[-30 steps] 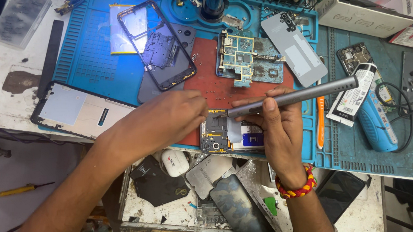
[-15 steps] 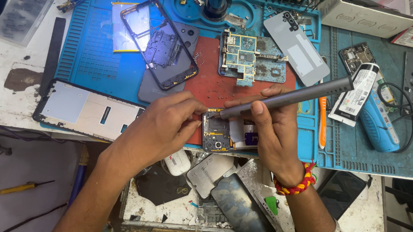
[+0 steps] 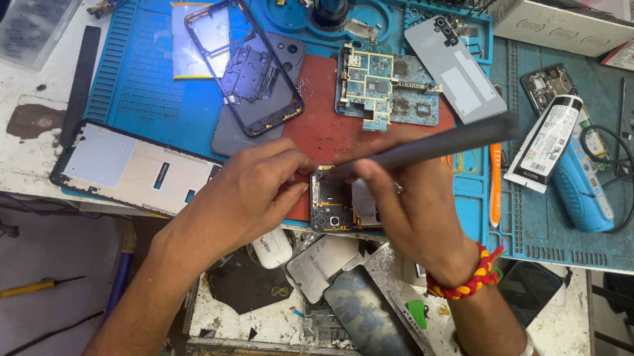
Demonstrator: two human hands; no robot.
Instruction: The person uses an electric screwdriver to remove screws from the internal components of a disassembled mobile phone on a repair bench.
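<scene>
My right hand point(image 3: 412, 207) has its grip closed around the grey driver point(image 3: 423, 144), whose tip has come down onto the small phone board point(image 3: 330, 205); half a second ago it hovered a little higher. My left hand point(image 3: 245, 195) has slid in and now pinches the board's left edge, so the board, right under both grips on the red pad point(image 3: 320, 130), is pinned steady for the tip. Beyond my grips I count one bare circuit board point(image 3: 383, 90), one black frame point(image 3: 243, 65), one grey back cover point(image 3: 455, 65). Left of my left grip lies one screen panel point(image 3: 132, 169) on the counter point(image 3: 7, 141).
</scene>
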